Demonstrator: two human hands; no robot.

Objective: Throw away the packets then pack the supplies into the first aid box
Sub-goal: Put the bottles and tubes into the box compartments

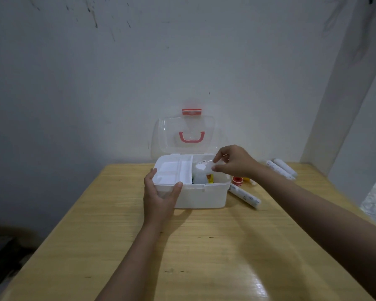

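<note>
The first aid box (201, 195) stands open on the counter (204, 246), lid up against the wall. The left hand (160, 196) grips its front left corner, while the right hand (234, 162) pinches a small clear packet (203, 166) over the box's right compartment. Three wrapped rolls (244, 195) and a tape roll (237, 179) lie on the counter just right of the box.

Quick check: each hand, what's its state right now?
Left hand: closed on the box, at its front left corner.
Right hand: pinching a clear packet over the box.
</note>
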